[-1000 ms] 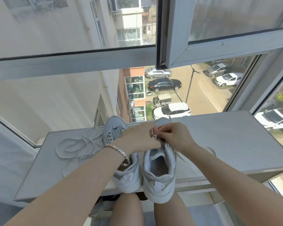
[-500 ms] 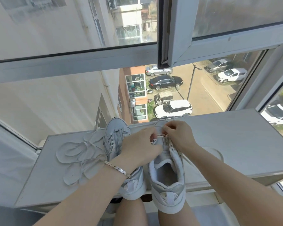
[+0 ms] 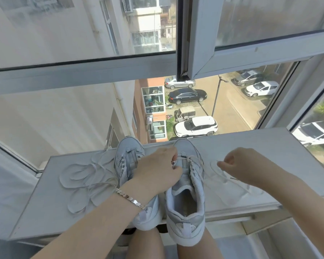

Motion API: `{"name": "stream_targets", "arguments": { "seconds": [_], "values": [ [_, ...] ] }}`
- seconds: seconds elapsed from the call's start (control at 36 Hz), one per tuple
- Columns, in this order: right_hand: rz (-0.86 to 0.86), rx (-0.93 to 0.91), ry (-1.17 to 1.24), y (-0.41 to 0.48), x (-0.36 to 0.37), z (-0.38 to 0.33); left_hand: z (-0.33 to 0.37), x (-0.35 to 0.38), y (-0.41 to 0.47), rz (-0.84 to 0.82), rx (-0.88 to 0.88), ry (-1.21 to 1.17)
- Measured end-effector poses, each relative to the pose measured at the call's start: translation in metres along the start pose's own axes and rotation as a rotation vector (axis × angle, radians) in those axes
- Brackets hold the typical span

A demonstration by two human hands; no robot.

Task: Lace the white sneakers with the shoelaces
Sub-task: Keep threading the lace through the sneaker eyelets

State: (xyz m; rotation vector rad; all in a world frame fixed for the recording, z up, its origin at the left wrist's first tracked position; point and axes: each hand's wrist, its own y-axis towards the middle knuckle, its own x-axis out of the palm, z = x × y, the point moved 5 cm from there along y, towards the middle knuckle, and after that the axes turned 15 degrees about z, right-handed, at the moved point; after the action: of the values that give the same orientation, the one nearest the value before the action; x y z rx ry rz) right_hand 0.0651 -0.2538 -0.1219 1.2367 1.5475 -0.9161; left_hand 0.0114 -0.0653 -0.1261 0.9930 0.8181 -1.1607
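Note:
Two white sneakers stand side by side, toes away from me, on a white window ledge. My left hand grips the right sneaker at its front eyelets and partly covers the left sneaker. A white lace crosses the right sneaker's lowest eyelets and runs out to the right. My right hand pinches that lace, drawn out beside the shoe. A second loose lace lies coiled on the ledge to the left.
The heels of both sneakers overhang the ledge's near edge above my knees. Behind the ledge is an open window frame with a street and parked cars far below. Slack lace loops lie on the ledge right of the shoes.
My right hand has moved away from the shoe to the right, pulling the lace through the eyelet. My left hand has stayed on the sneaker.

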Motion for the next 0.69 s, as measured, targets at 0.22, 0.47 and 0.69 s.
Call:
{"name": "stream_targets", "arguments": {
  "seconds": [0.22,0.47,0.69],
  "values": [
    [-0.101,-0.001,0.211,-0.013,0.018,-0.053,0.001,0.008,0.025,-0.136,0.042,-0.204],
    [-0.166,0.101,0.298,-0.016,0.023,-0.055,0.007,0.015,0.04,-0.095,0.095,-0.086],
    [-0.091,0.049,0.181,-0.017,0.021,-0.057,-0.013,0.018,0.035,0.051,-0.396,-0.407]
  ]
}}
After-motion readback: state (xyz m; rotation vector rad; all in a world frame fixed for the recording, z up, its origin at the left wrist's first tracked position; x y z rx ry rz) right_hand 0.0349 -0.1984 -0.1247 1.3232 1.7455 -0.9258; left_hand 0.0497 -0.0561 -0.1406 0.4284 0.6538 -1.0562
